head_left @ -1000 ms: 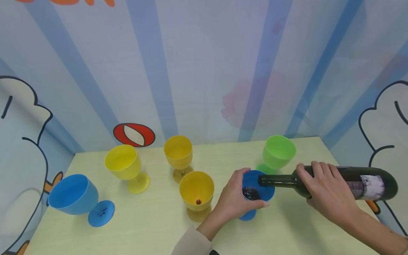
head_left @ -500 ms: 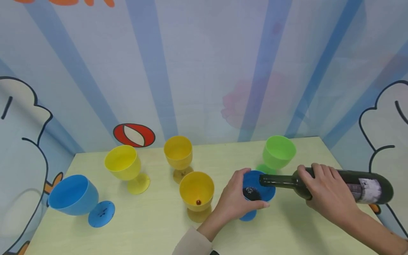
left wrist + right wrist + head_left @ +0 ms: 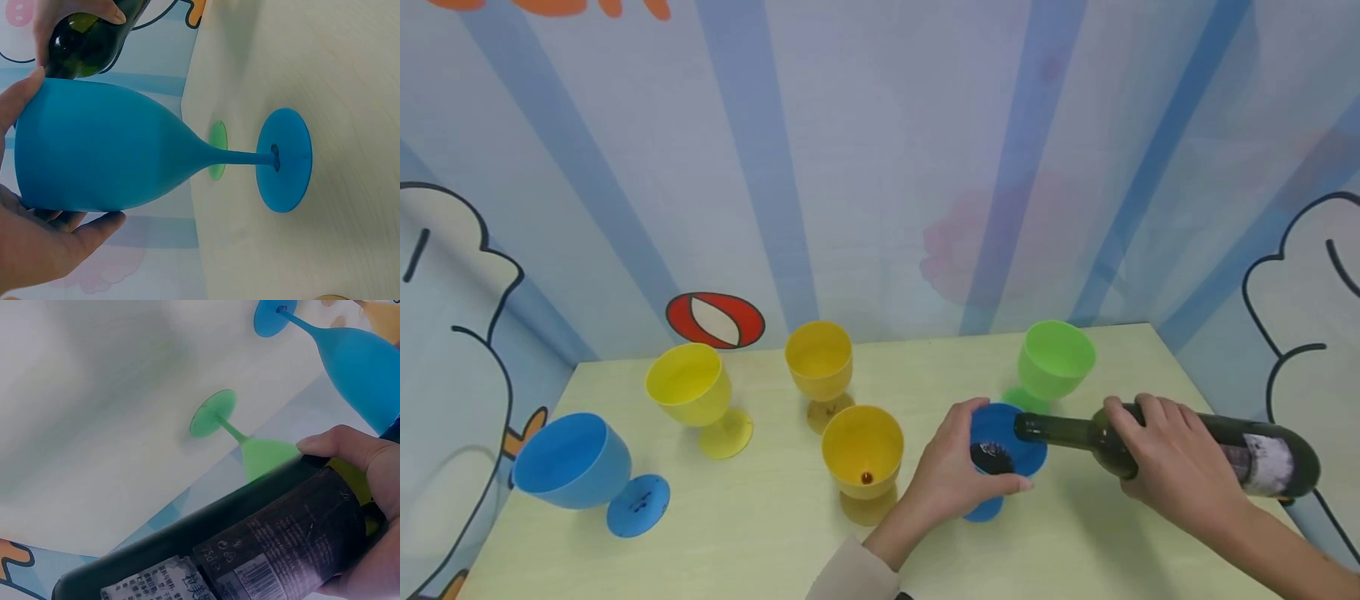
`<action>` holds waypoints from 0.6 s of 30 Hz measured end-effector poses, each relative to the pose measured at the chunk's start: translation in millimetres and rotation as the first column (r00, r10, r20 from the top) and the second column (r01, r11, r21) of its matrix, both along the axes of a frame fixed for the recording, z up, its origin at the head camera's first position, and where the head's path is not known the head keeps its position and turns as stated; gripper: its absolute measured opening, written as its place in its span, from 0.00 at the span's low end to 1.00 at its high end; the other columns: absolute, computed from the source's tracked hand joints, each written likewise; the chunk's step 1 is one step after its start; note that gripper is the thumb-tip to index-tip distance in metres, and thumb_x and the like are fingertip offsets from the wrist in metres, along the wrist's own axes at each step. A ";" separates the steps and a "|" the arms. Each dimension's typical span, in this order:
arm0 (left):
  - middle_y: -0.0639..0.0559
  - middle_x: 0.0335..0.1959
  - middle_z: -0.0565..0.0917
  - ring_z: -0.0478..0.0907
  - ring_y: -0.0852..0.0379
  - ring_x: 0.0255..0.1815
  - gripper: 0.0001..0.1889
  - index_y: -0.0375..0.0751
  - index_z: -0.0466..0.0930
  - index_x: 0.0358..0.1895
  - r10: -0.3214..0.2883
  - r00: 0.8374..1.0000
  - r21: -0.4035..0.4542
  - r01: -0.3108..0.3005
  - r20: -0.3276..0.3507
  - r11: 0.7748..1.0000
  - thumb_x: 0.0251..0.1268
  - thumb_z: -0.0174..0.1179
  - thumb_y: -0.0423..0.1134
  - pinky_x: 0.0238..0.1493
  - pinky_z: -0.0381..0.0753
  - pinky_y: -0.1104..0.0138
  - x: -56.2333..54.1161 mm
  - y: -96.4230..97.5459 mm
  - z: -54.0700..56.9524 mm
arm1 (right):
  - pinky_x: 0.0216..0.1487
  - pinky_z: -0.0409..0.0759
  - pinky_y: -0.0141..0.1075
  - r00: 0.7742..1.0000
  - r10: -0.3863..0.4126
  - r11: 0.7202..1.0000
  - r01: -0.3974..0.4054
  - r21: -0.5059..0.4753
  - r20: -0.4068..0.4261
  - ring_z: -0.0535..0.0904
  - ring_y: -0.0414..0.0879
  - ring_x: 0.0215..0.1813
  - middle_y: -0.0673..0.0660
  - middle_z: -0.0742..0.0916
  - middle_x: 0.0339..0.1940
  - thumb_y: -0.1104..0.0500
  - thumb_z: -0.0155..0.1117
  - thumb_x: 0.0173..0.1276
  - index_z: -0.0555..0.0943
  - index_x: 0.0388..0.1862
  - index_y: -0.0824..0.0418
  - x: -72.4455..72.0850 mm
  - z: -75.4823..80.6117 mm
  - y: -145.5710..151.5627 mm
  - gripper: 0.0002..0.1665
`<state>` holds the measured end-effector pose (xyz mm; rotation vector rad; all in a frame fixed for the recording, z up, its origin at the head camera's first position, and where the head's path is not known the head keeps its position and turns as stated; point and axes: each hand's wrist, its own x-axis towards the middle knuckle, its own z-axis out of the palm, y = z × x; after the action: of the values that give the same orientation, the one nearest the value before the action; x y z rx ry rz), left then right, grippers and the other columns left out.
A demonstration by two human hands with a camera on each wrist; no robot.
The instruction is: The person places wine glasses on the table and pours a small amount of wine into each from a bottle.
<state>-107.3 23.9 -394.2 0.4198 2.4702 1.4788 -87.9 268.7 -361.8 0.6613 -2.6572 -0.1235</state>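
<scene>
My left hand [image 3: 951,462] holds the bowl of a blue wine goblet [image 3: 112,144], thumb and fingers spread around its sides. The goblet stands upright on its foot on the pale table. Dark foamy liquid [image 3: 991,457] lies in the bowl. My right hand [image 3: 1180,458] grips a dark green wine bottle [image 3: 262,531] around its shoulder and upper body. Lying almost level, the bottle points left, its mouth over the goblet's right rim. In the head view I cannot see a stream of liquid. A torn white label shows on the bottle.
Behind the held goblet stands a green goblet [image 3: 1057,360]. To the left are a golden-yellow goblet [image 3: 862,446] with a dark red drop inside, another golden one [image 3: 818,360], a bright yellow goblet [image 3: 688,385] and a second blue goblet [image 3: 572,461]. A printed backdrop [image 3: 880,167] rises behind the table.
The bottle's base has sunk step by step, and its mouth has shifted slightly right over the goblet. My left hand and the blue goblet have stayed in place.
</scene>
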 end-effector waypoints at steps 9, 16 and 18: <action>0.54 0.64 0.64 0.66 0.51 0.59 0.45 0.55 0.57 0.66 0.001 1.000 -0.006 -0.001 -0.002 1.000 0.41 0.71 0.56 0.53 0.72 0.53 0.4 0.1 0.5 | 0.31 0.72 0.57 0.994 -0.055 0.996 0.061 -0.062 0.096 0.74 0.64 0.31 0.69 0.75 0.32 0.57 0.80 0.22 0.68 0.47 0.64 2.4 -8.2 5.7 0.47; 0.54 0.64 0.64 0.66 0.51 0.59 0.46 0.55 0.57 0.66 0.005 1.000 -0.010 -0.005 -0.010 1.000 0.41 0.71 0.56 0.52 0.72 0.53 0.8 -0.7 0.8 | 0.32 0.73 0.59 0.984 -0.081 0.992 0.095 -0.087 0.156 0.75 0.64 0.33 0.70 0.76 0.34 0.55 0.82 0.21 0.70 0.50 0.66 3.5 -14.5 9.7 0.50; 0.54 0.64 0.64 0.66 0.52 0.59 0.46 0.54 0.57 0.66 0.006 1.000 -0.011 -0.006 -0.016 1.000 0.41 0.71 0.56 0.53 0.72 0.53 0.6 -1.2 0.7 | 0.32 0.73 0.59 0.980 -0.089 0.990 0.106 -0.093 0.177 0.75 0.64 0.33 0.70 0.76 0.35 0.56 0.82 0.23 0.70 0.50 0.66 3.4 -15.8 10.0 0.50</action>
<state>-106.7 22.8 -393.5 0.4235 2.4930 1.4692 -84.5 278.7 -377.6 0.5304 -2.8404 0.0440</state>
